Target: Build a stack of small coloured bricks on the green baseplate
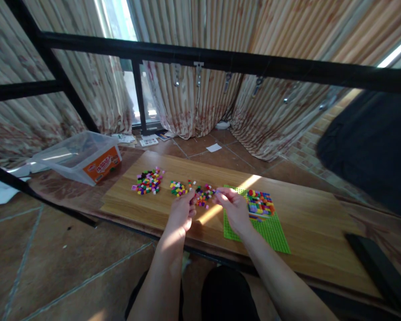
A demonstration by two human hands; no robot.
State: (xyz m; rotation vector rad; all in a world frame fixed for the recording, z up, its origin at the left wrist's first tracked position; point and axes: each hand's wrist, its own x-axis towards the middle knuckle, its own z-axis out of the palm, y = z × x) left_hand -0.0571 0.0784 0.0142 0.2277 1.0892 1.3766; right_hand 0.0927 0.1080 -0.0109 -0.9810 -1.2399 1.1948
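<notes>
My left hand (183,209) is closed, fingers curled together at the near edge of a loose pile of small coloured building bricks (205,192). Whatever lies between its fingertips is too small to make out. My right hand (233,208) reaches over the left part of a green studded baseplate (274,236), thumb and forefinger pinched on what looks like a small purple brick (217,191). Just right of that hand, a block of multicoloured bricks (261,204) stands built up on the baseplate. My right hand covers part of the plate.
More loose bricks lie in a small heap (178,188) and a larger heap (149,182) on the wooden board (194,171). A clear plastic bin (83,158) stands at the left. A black metal bar (200,55) crosses beyond the board; a dark flat object (376,263) lies at the right.
</notes>
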